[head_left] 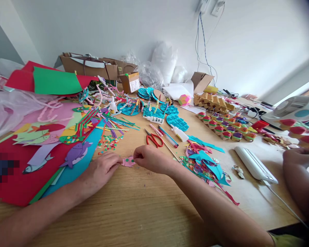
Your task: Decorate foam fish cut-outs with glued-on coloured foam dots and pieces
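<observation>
A small pink paper fish (129, 161) with green dots lies on the wooden table (144, 209) between my hands. My left hand (99, 171) rests palm down, its fingertips touching the fish's left end. My right hand (150, 158) is curled, its fingers pinched on the fish's right edge. Red scissors (153, 139) lie just beyond my right hand. A heap of teal and red paper scraps (204, 163) sits to its right.
Coloured paper sheets with cut-out fish (48, 151) cover the left. Glue bottles (180, 133), pencils (167, 136), teal discs (177, 121) and paper cupcakes (226, 128) lie further back. A white flat device (254, 164) lies at right, near another person's arm (298, 175).
</observation>
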`<state>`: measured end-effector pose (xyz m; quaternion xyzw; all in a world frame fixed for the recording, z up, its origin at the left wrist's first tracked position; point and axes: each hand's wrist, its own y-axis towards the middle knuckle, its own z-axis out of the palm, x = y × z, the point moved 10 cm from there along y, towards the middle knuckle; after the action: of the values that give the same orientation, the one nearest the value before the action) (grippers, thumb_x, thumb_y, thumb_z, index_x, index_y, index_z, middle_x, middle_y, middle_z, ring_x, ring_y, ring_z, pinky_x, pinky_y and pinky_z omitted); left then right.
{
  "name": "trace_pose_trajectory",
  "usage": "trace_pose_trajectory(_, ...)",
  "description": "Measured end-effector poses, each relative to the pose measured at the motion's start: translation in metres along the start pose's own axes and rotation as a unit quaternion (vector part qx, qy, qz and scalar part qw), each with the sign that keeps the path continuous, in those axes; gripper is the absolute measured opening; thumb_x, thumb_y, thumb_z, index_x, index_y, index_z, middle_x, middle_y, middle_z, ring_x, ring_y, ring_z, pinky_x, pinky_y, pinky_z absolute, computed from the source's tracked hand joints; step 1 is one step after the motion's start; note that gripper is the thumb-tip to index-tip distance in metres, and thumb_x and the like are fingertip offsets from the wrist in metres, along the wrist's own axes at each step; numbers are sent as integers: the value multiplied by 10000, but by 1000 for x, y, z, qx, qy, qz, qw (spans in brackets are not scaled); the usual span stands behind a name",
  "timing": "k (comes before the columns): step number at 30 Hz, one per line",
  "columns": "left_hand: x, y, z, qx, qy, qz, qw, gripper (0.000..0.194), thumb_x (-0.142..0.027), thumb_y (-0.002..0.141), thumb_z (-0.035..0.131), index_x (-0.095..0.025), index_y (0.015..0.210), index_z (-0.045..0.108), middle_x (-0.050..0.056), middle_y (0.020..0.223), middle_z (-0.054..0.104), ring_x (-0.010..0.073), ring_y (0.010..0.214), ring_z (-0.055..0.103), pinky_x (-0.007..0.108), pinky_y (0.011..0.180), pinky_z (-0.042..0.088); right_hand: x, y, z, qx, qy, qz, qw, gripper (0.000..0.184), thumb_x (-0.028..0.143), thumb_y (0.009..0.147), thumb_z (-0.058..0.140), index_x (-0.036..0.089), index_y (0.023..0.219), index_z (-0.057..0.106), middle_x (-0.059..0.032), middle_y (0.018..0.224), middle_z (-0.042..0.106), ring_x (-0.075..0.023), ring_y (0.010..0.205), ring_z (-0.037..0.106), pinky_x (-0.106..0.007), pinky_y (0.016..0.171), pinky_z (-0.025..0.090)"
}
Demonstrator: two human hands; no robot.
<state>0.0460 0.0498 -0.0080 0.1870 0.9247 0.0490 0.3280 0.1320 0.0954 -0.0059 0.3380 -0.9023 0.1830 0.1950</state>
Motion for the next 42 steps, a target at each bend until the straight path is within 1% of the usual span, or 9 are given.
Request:
trace_pose_trajectory(2, -8, -5, 2, -20, 64, 65, 996, 241, -167, 847, 372, -189, 891, 608, 37, 888, 638, 171, 891, 571, 318, 804, 464, 3, 2, 3, 9, -54, -8, 998, 201, 138, 721, 484, 150, 799, 669, -31, 751, 667, -108, 646, 553, -198, 527, 330)
trace_pose_trajectory(3, -10, -7, 3, -28, 89, 85, 992, 253, -156, 858, 359, -185, 919, 604, 44, 921, 634, 170, 918, 564, 316, 818, 465, 4, 3, 5, 14, -77, -11, 997, 213, 149, 725, 475, 157, 811, 670, -34, 772, 673, -119, 675, 566, -204, 532, 329)
trace_pose_trajectory(6, -13, -11, 8, -41, 143, 118, 982, 266, -132, 867, 347, -171, 953, 596, 56, 951, 625, 168, 934, 560, 309, 818, 479, 6, 7, 11, 33, -122, -9, 992, 237, 174, 730, 461, 175, 842, 669, -41, 820, 681, -145, 748, 588, -216, 541, 331)
trace_pose_trajectory(9, -15, -13, 9, -50, 171, 133, 975, 271, -127, 870, 342, -158, 960, 595, 61, 929, 628, 173, 915, 567, 312, 803, 492, 6, 9, 13, 40, -135, -3, 990, 246, 182, 729, 458, 178, 855, 669, -53, 844, 682, -161, 772, 597, -224, 549, 339)
trace_pose_trajectory(14, -20, -13, 9, -39, 196, 139, 970, 293, -103, 864, 324, -143, 957, 599, 70, 908, 636, 180, 900, 573, 324, 791, 502, 8, 11, 15, 47, -151, -10, 987, 247, 196, 738, 452, 187, 858, 668, -61, 853, 680, -178, 794, 601, -235, 567, 354)
trace_pose_trajectory(22, -23, -13, 12, -29, 222, 147, 963, 291, -90, 861, 328, -125, 945, 606, 79, 888, 642, 196, 882, 582, 342, 778, 510, 10, 13, 17, 59, -173, -8, 983, 250, 175, 730, 450, 170, 838, 675, -76, 832, 683, -195, 775, 610, -241, 534, 352)
trace_pose_trajectory(31, -21, -14, 13, -36, 225, 146, 963, 286, -101, 865, 334, -124, 958, 603, 86, 899, 641, 199, 886, 585, 347, 787, 505, 10, 14, 20, 66, -175, -12, 982, 241, 190, 734, 463, 187, 854, 672, -65, 843, 683, -181, 772, 606, -234, 558, 368)
trace_pose_trajectory(35, -19, -14, 13, -30, 217, 140, 966, 284, -98, 859, 338, -131, 959, 602, 83, 909, 642, 192, 888, 584, 343, 792, 503, 10, 15, 21, 68, -181, -10, 981, 231, 200, 737, 471, 181, 843, 676, -70, 830, 684, -183, 762, 611, -232, 548, 368)
trace_pose_trajectory(42, -20, -12, 11, -21, 209, 133, 969, 291, -93, 854, 334, -126, 956, 605, 86, 895, 645, 193, 867, 588, 342, 775, 506, 11, 14, 20, 67, -202, -3, 977, 234, 169, 737, 457, 168, 836, 669, -86, 825, 682, -200, 760, 616, -238, 533, 378)
